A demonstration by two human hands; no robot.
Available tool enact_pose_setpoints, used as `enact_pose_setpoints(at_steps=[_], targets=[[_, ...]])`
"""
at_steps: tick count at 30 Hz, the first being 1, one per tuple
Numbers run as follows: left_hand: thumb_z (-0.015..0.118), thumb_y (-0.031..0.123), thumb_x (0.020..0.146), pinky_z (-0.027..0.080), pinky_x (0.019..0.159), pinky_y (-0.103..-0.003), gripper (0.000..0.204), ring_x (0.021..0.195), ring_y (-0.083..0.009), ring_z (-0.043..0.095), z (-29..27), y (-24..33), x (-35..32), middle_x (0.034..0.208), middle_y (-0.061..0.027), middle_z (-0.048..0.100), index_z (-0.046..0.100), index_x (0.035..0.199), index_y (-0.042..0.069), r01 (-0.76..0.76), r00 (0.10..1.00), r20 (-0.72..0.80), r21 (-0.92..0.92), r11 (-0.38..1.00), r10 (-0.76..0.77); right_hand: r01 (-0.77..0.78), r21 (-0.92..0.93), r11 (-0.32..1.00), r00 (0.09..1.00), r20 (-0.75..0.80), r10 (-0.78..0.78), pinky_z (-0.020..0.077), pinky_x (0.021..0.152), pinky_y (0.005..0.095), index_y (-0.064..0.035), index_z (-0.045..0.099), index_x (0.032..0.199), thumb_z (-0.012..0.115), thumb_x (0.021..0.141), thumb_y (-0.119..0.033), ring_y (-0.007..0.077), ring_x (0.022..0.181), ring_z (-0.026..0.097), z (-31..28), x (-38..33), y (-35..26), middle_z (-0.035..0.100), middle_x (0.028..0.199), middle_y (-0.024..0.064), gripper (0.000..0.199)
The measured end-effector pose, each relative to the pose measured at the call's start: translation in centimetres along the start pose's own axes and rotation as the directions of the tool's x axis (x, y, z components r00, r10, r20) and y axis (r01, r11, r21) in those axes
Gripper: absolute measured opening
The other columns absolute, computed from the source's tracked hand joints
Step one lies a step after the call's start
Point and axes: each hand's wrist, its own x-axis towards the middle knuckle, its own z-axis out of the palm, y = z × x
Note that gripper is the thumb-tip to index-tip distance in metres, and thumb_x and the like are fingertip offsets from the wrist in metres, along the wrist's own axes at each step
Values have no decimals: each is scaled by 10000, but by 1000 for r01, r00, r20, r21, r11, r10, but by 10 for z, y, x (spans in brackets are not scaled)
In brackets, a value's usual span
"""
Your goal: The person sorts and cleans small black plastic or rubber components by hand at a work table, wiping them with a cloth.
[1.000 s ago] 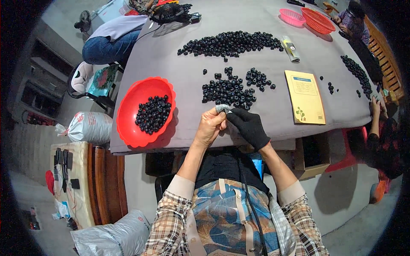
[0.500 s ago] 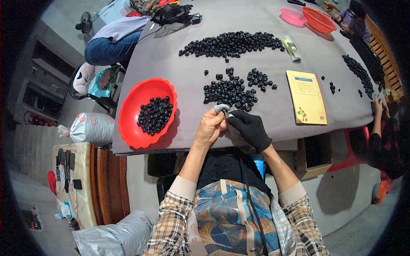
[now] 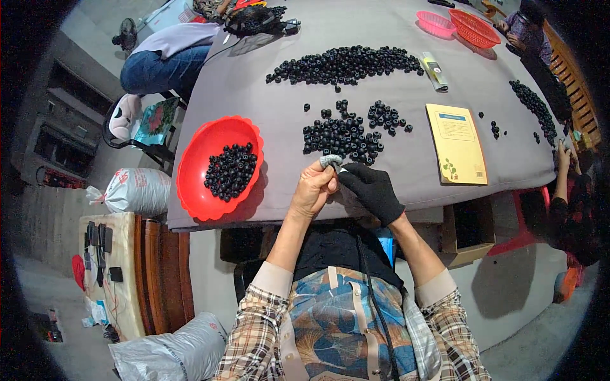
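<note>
My left hand [image 3: 311,192], bare but for a grey cover on a fingertip, is pinched closed just above the table's near edge. My right hand [image 3: 373,192], in a black glove, is closed and meets its fingertips. A small pale tip [image 3: 342,169] shows between the two; whatever they hold is mostly hidden. Just beyond my fingers lies a cluster of small round black bead-like pieces [image 3: 340,136], some with a hole or ring on top. To the left, a red scalloped bowl [image 3: 188,170] contains more black pieces [image 3: 230,174].
A long heap of black pieces [image 3: 346,65] lies farther back. On the right are a yellow booklet [image 3: 456,143] and a slim packet [image 3: 434,71]. A pink basket [image 3: 436,25] and a red basket [image 3: 473,30] stand far right. Other people sit around the grey-covered table [image 3: 254,82].
My hands stay almost in the same place, fingertips together. The seated person at the far left has shifted slightly left.
</note>
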Motion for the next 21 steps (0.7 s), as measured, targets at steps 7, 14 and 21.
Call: enact_pose_setpoints(at_steps=[7, 14, 21], targets=[[548, 39, 858, 414, 505, -176, 157, 536, -64, 496, -3, -1, -1, 743, -8, 586, 600, 1004, 19, -2, 1000, 11, 13, 1000, 2, -113, -1, 994, 991, 71, 112, 485, 720, 279, -35, 614, 1021, 580, 836, -168, 188, 825, 625, -1, 2, 2, 639, 942, 119, 230], [538, 39, 863, 422, 507, -174, 135, 537, -67, 505, 5, -1, 0, 718, -8, 589, 612, 976, 23, 5, 999, -38, 106, 994, -1, 45, -129, 991, 998, 37, -40, 506, 689, 322, -81, 613, 1040, 551, 838, -164, 232, 825, 626, 3, -2, 21, 621, 981, 108, 226], [560, 47, 840, 427, 437, -186, 151, 512, -86, 549, 17, 5, -15, 689, -59, 602, 606, 976, -1, -37, 987, -135, 310, 950, 82, -288, 233, 929, 957, 28, 290, 474, 751, 284, -19, 620, 1000, 570, 848, -197, 197, 873, 617, 0, 2, 2, 639, 955, 124, 239]])
